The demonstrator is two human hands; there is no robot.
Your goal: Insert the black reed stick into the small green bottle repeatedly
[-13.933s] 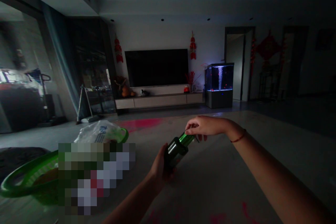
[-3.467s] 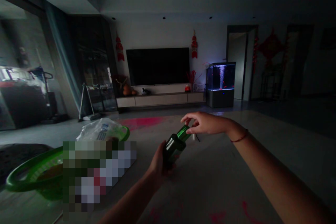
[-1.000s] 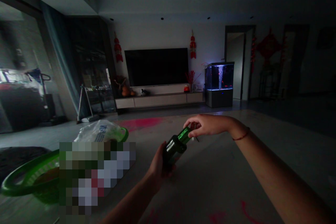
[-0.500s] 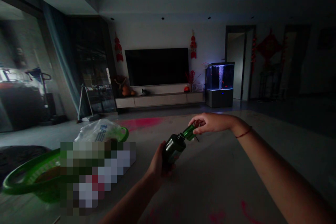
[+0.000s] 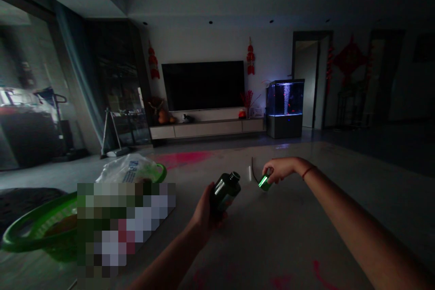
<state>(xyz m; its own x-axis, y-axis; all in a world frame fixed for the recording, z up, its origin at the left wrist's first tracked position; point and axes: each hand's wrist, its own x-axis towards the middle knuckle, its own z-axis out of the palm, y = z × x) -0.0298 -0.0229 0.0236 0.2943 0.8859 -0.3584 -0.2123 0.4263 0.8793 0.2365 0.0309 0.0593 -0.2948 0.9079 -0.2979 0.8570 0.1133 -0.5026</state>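
Note:
My left hand (image 5: 204, 217) is wrapped round a dark green bottle (image 5: 224, 194), which tilts a little to the right above the table. Its threaded neck is bare and points up. To the right of it, my right hand (image 5: 280, 168) pinches a shiny green bottle cap (image 5: 264, 183) low over the tabletop; whether the cap touches the surface I cannot tell. Just left of the cap are a thin dark curved strand (image 5: 253, 167) and a short white stick-like piece (image 5: 250, 173).
At the left, a green plastic basket (image 5: 34, 245) stands beside a white plastic bag (image 5: 127, 168) and a pixelated patch. Pink stains (image 5: 185, 158) mark the pale tabletop (image 5: 299, 226). A television (image 5: 204, 86) and a lit fish tank (image 5: 285, 99) are at the far wall.
The green cap has come away from the bottle's neck, moving right and down in my right hand. My left hand and the bottle have stayed in place.

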